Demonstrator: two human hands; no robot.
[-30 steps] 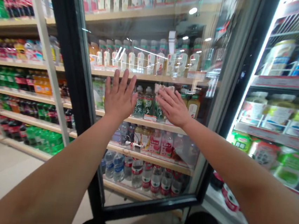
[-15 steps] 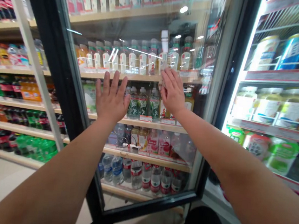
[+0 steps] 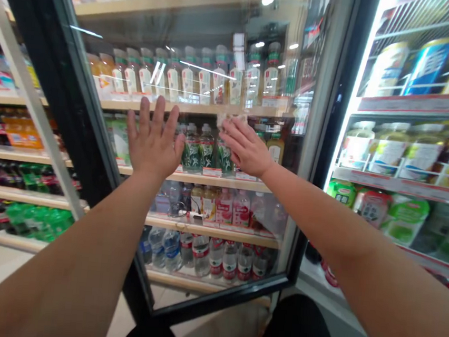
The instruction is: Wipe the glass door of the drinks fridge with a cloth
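Note:
The glass door of a fridge stands swung out in front of me, its black frame tilted in view. My left hand lies against the glass left of the middle, fingers spread and holding nothing. Farther right, my right hand presses a small pale cloth to the pane. The cloth shows past the fingertips; the rest of it is under the fingers. Light reflections streak the glass above both hands.
Behind the pane, wooden shelves hold rows of bottles. More drink shelves run along the left. On the right is the lit fridge interior with cans, bottles and pouches. My knees are below the door.
My right hand has slid down and a little left on the glass with the cloth, its fingers now pointing more leftward. The left hand stays spread on the pane. My view has shifted slightly right.

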